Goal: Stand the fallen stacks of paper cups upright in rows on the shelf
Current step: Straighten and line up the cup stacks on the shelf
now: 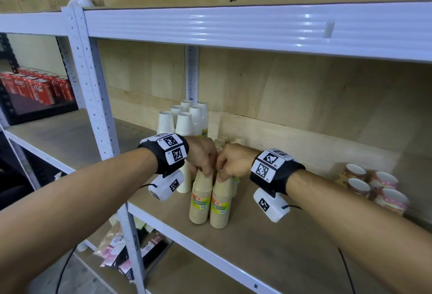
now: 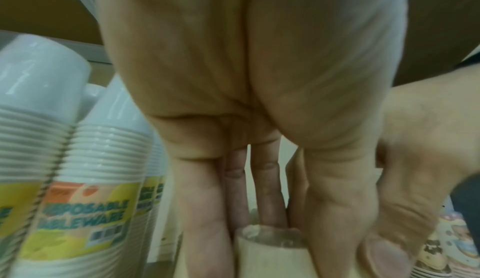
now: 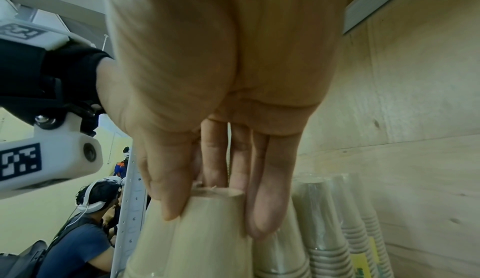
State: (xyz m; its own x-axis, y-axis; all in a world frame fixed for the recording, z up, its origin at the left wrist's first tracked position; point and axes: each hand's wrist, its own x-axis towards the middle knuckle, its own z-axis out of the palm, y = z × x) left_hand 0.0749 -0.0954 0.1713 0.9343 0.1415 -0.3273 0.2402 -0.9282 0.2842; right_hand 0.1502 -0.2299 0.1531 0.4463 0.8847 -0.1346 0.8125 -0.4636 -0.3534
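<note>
Two brown cup stacks (image 1: 211,202), upright, tops pinched by left hand (image 1: 203,153) and right hand (image 1: 233,160); risk: toppling if released off-balance.

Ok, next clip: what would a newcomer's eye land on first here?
Both hands at the shelf's middle: the left hand and right hand each grip the top of an upright tan cup stack, side by side near the shelf's front edge. Behind stand white cup stacks; patterned cup stacks lie fallen at right.

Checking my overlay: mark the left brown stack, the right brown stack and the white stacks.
left brown stack (image 1: 200,202), head view, on its label.
right brown stack (image 1: 221,207), head view, on its label.
white stacks (image 1: 184,122), head view, front stack's side.
</note>
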